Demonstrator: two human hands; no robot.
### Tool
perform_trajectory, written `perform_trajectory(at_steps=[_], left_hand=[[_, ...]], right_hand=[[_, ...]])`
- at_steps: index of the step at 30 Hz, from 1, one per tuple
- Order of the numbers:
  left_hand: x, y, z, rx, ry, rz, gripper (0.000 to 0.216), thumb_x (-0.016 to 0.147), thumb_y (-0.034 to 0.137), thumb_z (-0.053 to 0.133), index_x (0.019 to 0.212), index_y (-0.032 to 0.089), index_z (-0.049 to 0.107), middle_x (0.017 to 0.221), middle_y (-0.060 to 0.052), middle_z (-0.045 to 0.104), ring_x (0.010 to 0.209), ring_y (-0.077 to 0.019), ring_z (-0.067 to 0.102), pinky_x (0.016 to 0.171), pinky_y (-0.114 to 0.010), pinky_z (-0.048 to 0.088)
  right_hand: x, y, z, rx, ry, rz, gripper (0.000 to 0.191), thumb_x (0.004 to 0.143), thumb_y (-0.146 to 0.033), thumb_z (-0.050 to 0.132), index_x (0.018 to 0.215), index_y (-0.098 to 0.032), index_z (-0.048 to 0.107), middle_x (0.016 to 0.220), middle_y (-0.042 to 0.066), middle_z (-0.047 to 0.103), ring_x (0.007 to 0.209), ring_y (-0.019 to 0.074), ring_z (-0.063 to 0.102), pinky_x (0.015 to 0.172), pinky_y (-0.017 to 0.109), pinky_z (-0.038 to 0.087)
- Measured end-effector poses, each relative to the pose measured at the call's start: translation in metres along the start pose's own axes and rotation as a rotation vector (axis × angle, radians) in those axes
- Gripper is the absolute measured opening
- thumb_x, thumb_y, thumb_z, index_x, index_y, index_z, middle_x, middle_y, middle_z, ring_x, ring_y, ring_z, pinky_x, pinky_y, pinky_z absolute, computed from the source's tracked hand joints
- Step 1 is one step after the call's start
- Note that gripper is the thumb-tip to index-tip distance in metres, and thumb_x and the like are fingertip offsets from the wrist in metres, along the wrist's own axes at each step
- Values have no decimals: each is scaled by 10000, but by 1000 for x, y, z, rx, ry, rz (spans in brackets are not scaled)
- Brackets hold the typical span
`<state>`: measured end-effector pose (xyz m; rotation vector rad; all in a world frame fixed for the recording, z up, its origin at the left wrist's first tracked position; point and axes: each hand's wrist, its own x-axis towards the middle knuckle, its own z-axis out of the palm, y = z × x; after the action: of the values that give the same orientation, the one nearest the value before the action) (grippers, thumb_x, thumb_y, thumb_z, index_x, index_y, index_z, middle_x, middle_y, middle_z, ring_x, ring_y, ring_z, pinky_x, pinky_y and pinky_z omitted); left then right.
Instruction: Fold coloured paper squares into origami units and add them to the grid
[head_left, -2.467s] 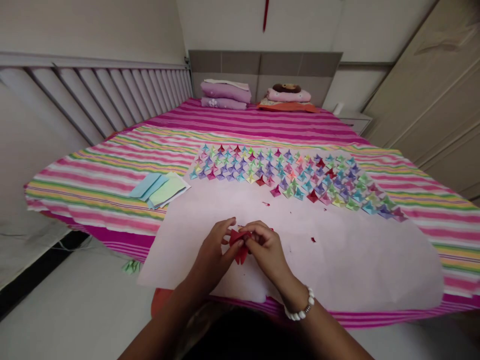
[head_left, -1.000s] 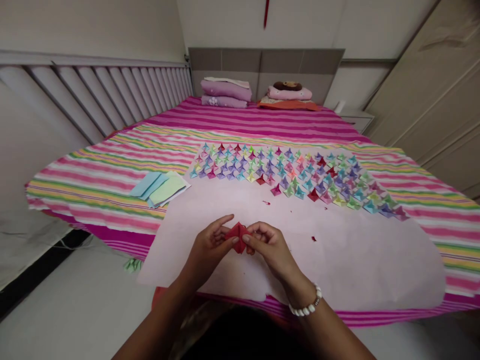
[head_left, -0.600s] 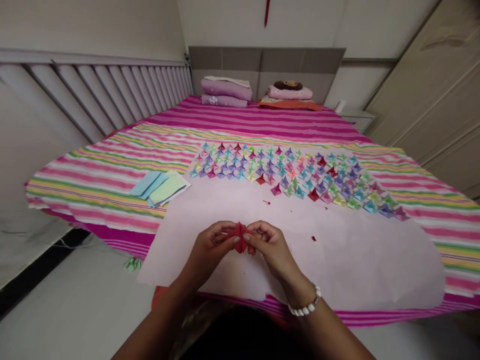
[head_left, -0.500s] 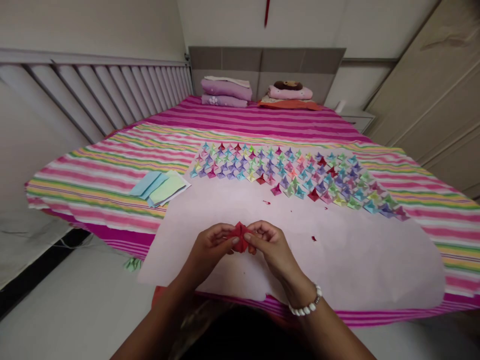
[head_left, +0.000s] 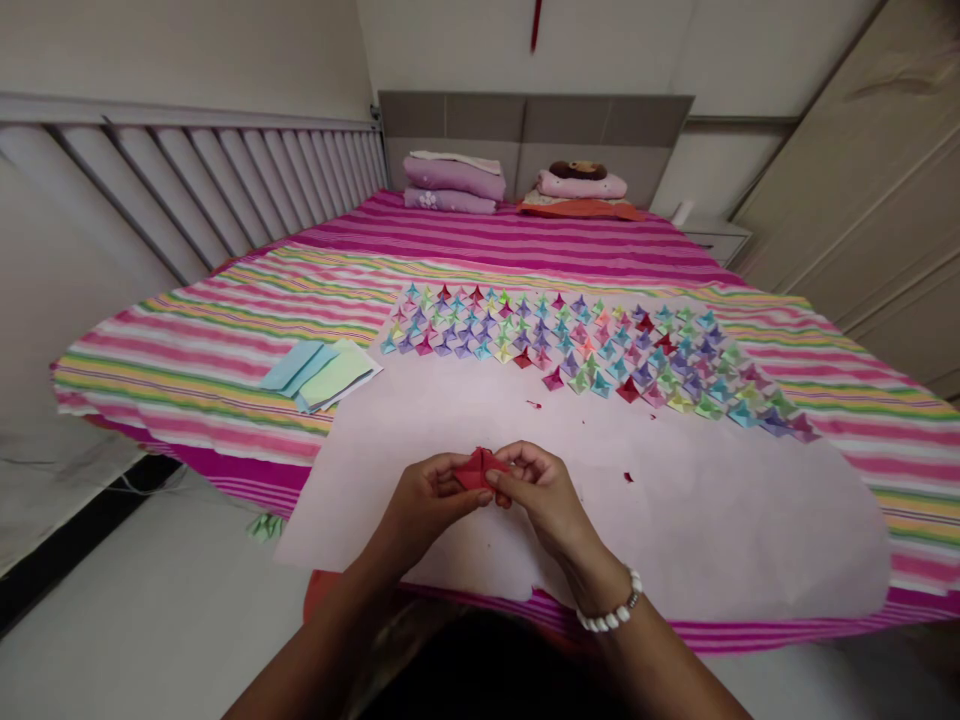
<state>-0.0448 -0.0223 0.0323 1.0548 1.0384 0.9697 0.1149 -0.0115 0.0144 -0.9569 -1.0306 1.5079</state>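
A red folded paper piece is held between both hands above the near part of a large pale pink sheet. My left hand grips its left side, with the thumb along the lower edge. My right hand pinches the right side between thumb and fingers; a white beaded bracelet circles that wrist. Beyond the hands, several rows of small folded paper pieces in many colours stand on the sheet's far half.
Blue and green paper sheets lie left of the pink sheet on the striped bed cover. Small red scraps dot the pink sheet. Folded bedding sits at the headboard. A green paper piece is on the floor.
My left thumb has slid right and down along the red paper's lower edge. The paper now looks wider and flatter, with its front face turned. My right hand has hardly moved.
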Motion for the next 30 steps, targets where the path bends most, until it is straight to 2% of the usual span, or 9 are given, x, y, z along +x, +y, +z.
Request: perform_trajectory(at_steps=[7, 20, 25, 30], left_hand=[[2, -3, -2, 23, 46, 40, 187, 689, 260, 765, 830, 148, 713, 661, -11, 709, 616, -115, 626, 592, -228, 484], [2, -6, -9, -51, -40, -8, 152, 779, 257, 661, 875, 194, 761, 801, -40, 751, 761, -156, 671, 707, -275, 527], [-1, -2, -7, -27, -34, -8, 178, 770, 291, 689, 888, 178, 760, 857, -60, 766, 810, -174, 679, 749, -294, 529], [-3, 2, 0, -6, 17, -5, 210, 650, 286, 808, 788, 155, 718, 764, -53, 771, 764, -196, 711, 764, -323, 547]], right_hand=[[-1, 1, 0, 18, -31, 6, 194, 641, -266, 813, 741, -169, 679, 527, -13, 671, 428, 81, 531, 458, 206, 413], [1, 1, -1, 117, -14, -19, 92, 623, -173, 755, 704, -187, 713, 523, -22, 653, 455, 96, 531, 478, 227, 410], [0, 1, -1, 87, 5, -16, 101, 636, -140, 691, 718, -195, 713, 532, -26, 653, 479, 106, 537, 509, 237, 420], [-3, -1, -1, 61, -28, -20, 124, 657, -153, 667, 763, -194, 717, 557, -20, 652, 521, 124, 556, 560, 264, 442]])
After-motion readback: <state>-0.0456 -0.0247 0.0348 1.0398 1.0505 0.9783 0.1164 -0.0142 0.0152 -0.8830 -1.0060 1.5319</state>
